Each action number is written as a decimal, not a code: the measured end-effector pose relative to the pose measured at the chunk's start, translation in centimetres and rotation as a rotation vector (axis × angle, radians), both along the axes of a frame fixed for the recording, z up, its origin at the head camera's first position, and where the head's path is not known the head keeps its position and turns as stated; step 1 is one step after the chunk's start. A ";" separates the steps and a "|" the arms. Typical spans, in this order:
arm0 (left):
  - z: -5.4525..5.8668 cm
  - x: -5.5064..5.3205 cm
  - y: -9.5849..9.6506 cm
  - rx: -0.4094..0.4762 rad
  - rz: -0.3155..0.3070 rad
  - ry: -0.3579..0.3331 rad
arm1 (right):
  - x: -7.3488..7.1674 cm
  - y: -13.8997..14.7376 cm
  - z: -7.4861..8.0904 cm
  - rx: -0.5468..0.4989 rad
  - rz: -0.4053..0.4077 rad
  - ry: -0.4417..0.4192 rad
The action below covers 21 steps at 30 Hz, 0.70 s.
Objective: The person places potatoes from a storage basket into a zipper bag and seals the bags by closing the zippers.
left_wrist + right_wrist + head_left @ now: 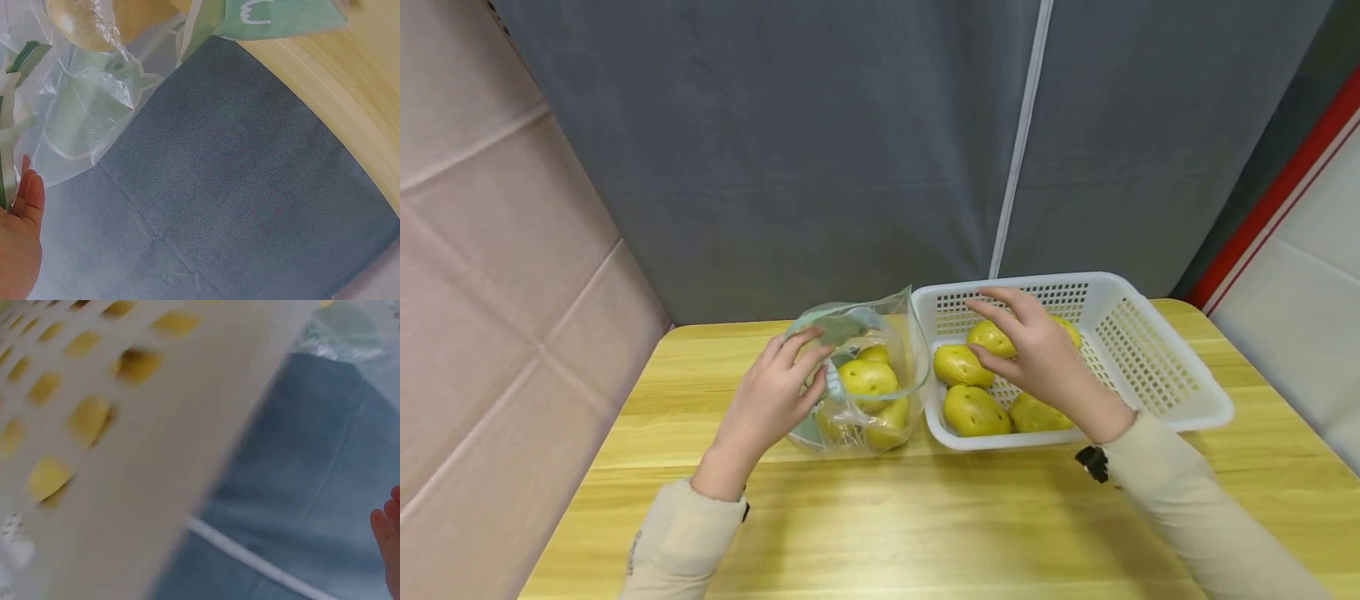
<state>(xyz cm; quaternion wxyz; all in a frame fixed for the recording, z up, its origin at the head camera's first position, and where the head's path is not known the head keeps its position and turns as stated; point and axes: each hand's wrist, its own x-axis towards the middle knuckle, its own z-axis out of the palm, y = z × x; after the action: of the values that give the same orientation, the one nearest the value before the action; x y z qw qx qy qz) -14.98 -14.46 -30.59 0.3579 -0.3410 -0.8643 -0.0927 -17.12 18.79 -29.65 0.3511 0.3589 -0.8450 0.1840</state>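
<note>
A clear plastic bag (917,342) with pale green printing stands on the wooden table, its mouth spread, with several yellow potatoes (868,377) inside. My left hand (775,392) grips the bag's left rim, fingers curved over the edge. In the left wrist view, the left hand's fingers (30,194) lie against the bag's side (87,112). Over the white plastic basket (1150,350), my right hand (1037,350) hovers with fingers spread and nothing between them. Several potatoes (973,411) lie in the basket, some partly hidden beneath that hand.
The basket's left wall stands close against the bag. Both sit toward the back of the wooden table (880,517), before a grey cloth backdrop (820,167). A pinkish padded panel (490,275) borders the left, and a white panel with a red strip (1285,192) the right.
</note>
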 end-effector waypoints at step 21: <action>-0.1 0.0 0.0 0.001 0.006 -0.007 | -1.9 5.4 -1.5 0.074 -0.274 -0.335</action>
<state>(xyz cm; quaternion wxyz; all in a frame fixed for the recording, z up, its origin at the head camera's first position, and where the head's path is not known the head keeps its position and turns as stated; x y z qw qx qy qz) -14.97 -14.48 -30.65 0.3554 -0.3377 -0.8666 -0.0932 -19.00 24.18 -31.13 0.2138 0.2178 -0.9387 0.1604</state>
